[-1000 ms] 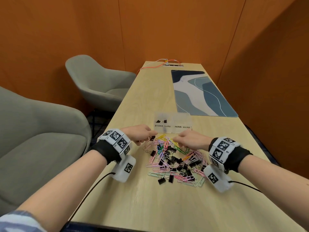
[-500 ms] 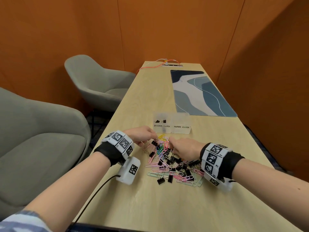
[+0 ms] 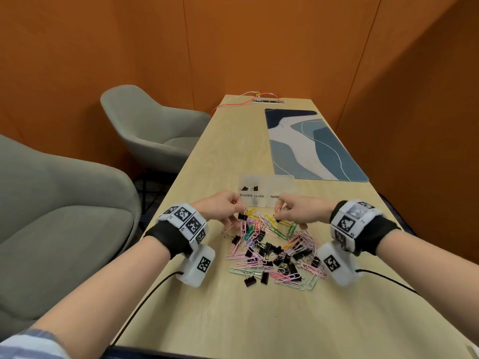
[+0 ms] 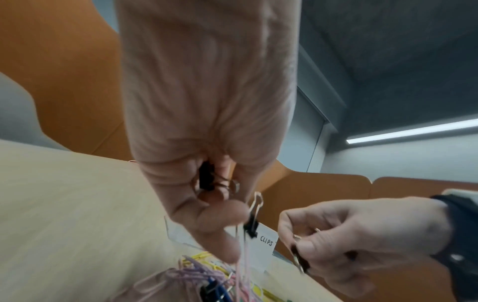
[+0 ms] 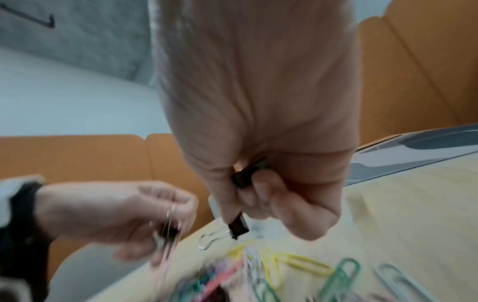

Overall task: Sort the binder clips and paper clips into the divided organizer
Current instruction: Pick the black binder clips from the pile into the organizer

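Observation:
A mixed pile of coloured paper clips and black binder clips (image 3: 272, 247) lies on the table. Just beyond it stands the clear divided organizer (image 3: 281, 183), labelled for binder clips on the left and paper clips on the right; two binder clips (image 3: 249, 188) lie in its left half. My left hand (image 3: 237, 209) pinches a black binder clip (image 4: 252, 221) over the pile's far edge, a pink paper clip (image 4: 243, 257) dangles from it, and another binder clip (image 4: 205, 179) sits in the palm. My right hand (image 3: 280, 212) pinches a binder clip (image 5: 238, 224) and keeps another (image 5: 248, 173) tucked under its fingers.
A blue patterned desk mat (image 3: 311, 146) lies beyond the organizer on the right. A power strip with an orange cable (image 3: 267, 101) sits at the table's far end. Two grey armchairs (image 3: 155, 130) stand along the left table edge.
Both hands have risen from the pile towards the organizer's front edge, each holding binder clips. A pink paper clip has come up with the left hand's clip.

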Motion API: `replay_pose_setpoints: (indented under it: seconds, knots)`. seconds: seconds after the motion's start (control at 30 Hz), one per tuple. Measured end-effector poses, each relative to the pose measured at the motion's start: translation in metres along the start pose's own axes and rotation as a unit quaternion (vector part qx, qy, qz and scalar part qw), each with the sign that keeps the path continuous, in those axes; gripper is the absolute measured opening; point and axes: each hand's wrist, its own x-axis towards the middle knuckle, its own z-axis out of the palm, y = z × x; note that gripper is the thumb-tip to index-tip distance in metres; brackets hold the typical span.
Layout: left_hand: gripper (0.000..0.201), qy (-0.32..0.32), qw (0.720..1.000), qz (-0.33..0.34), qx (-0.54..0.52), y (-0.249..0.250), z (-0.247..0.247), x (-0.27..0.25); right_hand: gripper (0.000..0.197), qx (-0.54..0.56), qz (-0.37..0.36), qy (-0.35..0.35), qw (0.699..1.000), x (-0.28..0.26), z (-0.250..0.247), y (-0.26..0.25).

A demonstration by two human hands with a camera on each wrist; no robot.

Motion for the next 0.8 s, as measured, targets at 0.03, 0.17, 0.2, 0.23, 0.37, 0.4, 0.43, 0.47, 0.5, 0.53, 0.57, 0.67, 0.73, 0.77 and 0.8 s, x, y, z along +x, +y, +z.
replay_pose_setpoints:
  seconds: [0.03, 0.17, 0.2, 0.23, 0.37, 0.4, 0.43, 0.47, 0.5, 0.53, 0.57, 0.67, 0.73, 0.77, 0.8]
  knots:
    - [0.022, -0.012, 1.0, -0.011, -0.012, 0.0, 0.0, -0.001, 0.012, 0.038, 0.003, 0.016, 0.999, 0.001, -0.006, -0.002]
    - [0.022, -0.039, 0.998, -0.048, -0.022, -0.001, 0.001, -0.002, 0.011, 0.11, 0.005, 0.071, 0.991, 0.016, -0.03, -0.021]
    - [0.021, -0.043, 0.997, -0.053, -0.029, -0.001, 0.001, -0.003, 0.015, 0.1, 0.005, 0.078, 0.992, 0.023, -0.035, -0.027]
    - [0.021, -0.046, 0.997, -0.058, -0.036, -0.001, 0.001, -0.003, 0.018, 0.086, 0.002, 0.082, 0.993, 0.031, -0.039, -0.034]
    - [0.021, -0.05, 0.995, -0.054, -0.068, -0.002, -0.002, -0.003, 0.026, -0.026, 0.012, 0.092, 0.995, 0.063, -0.042, -0.054]
    - [0.021, -0.049, 0.995, -0.053, -0.075, -0.003, -0.003, -0.003, 0.027, -0.059, 0.019, 0.094, 0.994, 0.068, -0.041, -0.058]
    - [0.022, -0.047, 0.994, -0.053, -0.08, -0.004, -0.004, -0.002, 0.024, -0.08, 0.018, 0.098, 0.992, 0.073, -0.04, -0.06]
    - [0.022, -0.044, 0.994, -0.052, -0.081, -0.005, -0.005, 0.0, 0.017, -0.085, 0.019, 0.099, 0.991, 0.074, -0.038, -0.063]
    - [0.022, -0.038, 0.995, -0.052, -0.08, -0.006, -0.007, 0.001, 0.011, -0.078, 0.013, 0.098, 0.992, 0.075, -0.037, -0.063]
    - [0.022, -0.034, 0.995, -0.053, -0.081, -0.008, -0.008, 0.003, 0.018, -0.066, 0.01, 0.097, 0.993, 0.074, -0.035, -0.063]
    - [0.022, -0.032, 0.994, -0.054, -0.085, -0.008, -0.01, 0.003, 0.027, -0.059, 0.009, 0.098, 0.993, 0.074, -0.034, -0.061]
    - [0.019, -0.031, 0.993, -0.057, -0.098, -0.009, -0.012, 0.004, 0.036, -0.091, -0.01, 0.117, 0.989, 0.064, -0.033, -0.061]
    - [0.019, -0.026, 0.993, -0.052, -0.107, -0.009, -0.012, 0.004, 0.035, -0.129, -0.044, 0.153, 0.979, 0.052, -0.028, -0.06]
    - [0.02, -0.024, 0.992, -0.047, -0.116, -0.008, -0.011, 0.003, 0.037, -0.134, -0.062, 0.16, 0.976, 0.044, -0.023, -0.059]
    - [0.02, -0.021, 0.991, -0.043, -0.127, -0.008, -0.01, 0.003, 0.038, -0.12, -0.07, 0.144, 0.98, 0.036, -0.018, -0.058]
